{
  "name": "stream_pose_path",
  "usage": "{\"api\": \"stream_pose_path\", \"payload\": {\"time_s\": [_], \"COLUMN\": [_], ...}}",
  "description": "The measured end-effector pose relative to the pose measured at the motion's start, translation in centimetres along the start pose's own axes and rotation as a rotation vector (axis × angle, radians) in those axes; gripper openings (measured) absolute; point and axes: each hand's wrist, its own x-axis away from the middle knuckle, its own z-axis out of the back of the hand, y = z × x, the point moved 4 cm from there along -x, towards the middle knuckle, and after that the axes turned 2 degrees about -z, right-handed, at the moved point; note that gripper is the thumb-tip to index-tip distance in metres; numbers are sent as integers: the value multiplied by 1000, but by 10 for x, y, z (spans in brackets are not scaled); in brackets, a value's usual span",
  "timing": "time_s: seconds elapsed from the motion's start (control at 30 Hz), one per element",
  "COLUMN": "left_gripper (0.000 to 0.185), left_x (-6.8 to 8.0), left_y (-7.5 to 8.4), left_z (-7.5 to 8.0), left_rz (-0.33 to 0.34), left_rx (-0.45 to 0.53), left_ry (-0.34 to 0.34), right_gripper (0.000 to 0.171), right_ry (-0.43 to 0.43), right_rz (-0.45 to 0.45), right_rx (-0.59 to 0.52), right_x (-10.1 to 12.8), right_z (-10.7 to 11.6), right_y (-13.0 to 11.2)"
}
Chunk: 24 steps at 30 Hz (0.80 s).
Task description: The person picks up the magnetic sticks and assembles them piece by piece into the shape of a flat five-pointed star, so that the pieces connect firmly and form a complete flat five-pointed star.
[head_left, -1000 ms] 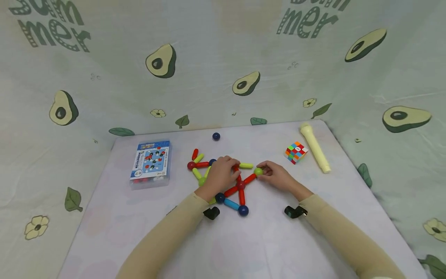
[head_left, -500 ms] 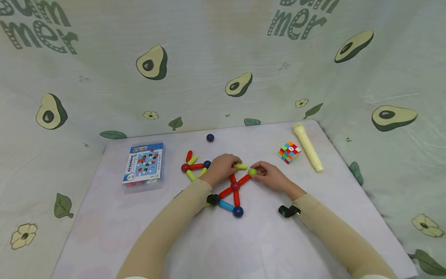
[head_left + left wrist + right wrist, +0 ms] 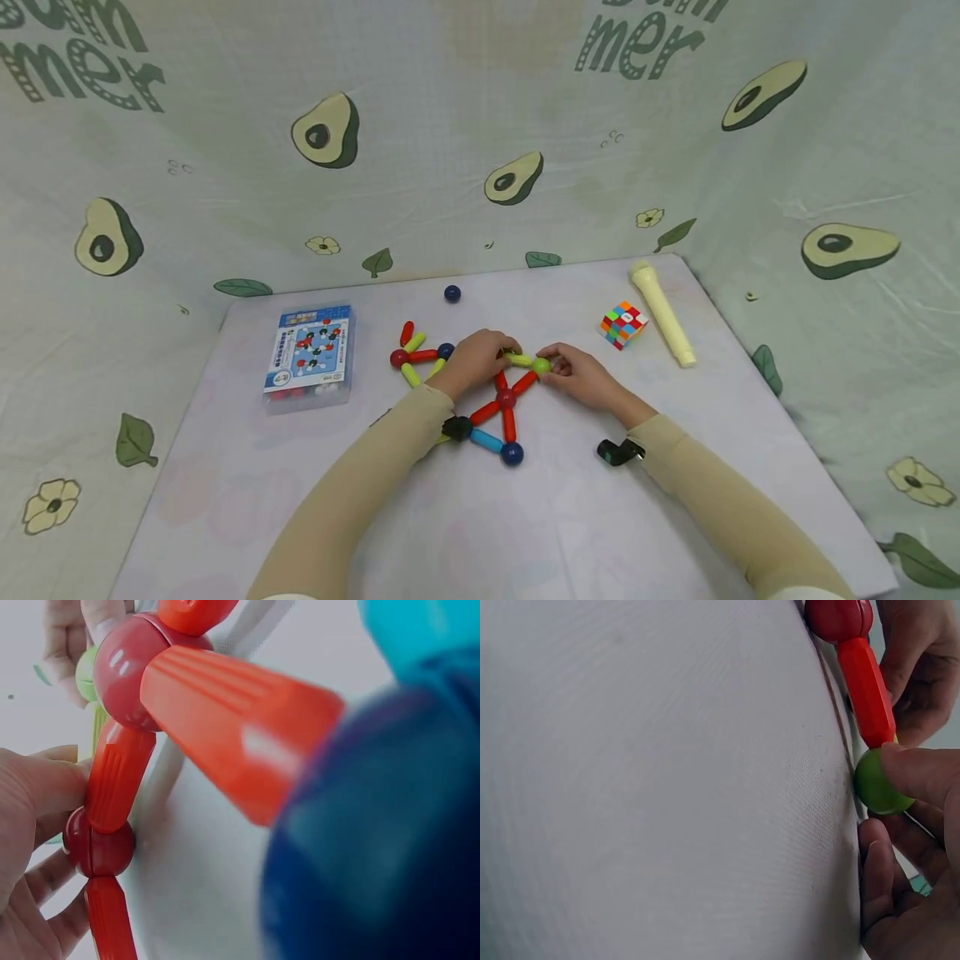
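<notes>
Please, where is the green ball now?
In the head view, right of centre: the right hand holds the green ball at a red rod's end, beside a lime rod.

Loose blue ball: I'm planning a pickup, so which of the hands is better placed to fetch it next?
Probably the left hand, once free: the loose blue ball lies nearer it, while the right hand, farther off, pinches the green ball.

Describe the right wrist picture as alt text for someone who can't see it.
A right hand pinches a green ball at the end of a red rod that leads up to a red ball. The left hand shows beside the rod, and pale tabletop fills the left side.
</notes>
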Motion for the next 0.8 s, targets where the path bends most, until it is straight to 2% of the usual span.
{"api": "stream_pose_path", "payload": {"time_s": [0.43, 0.63, 0.8], "left_gripper": [27, 33, 40], "left_x": [13, 32, 49], "left_y": [8, 17, 29], "left_z": [-5, -9, -5], "left_rz": [15, -13, -23], "left_rx": [37, -69, -155], "left_ry": [24, 106, 148], "right_gripper": [36, 34, 35], "right_ry": [-6, -7, 4], "right_rz": [17, 4, 21], "right_rx": [58, 87, 87], "right_x": [3, 13, 17], "right_z": [-4, -4, -1], "right_y": [0, -5, -3]}}
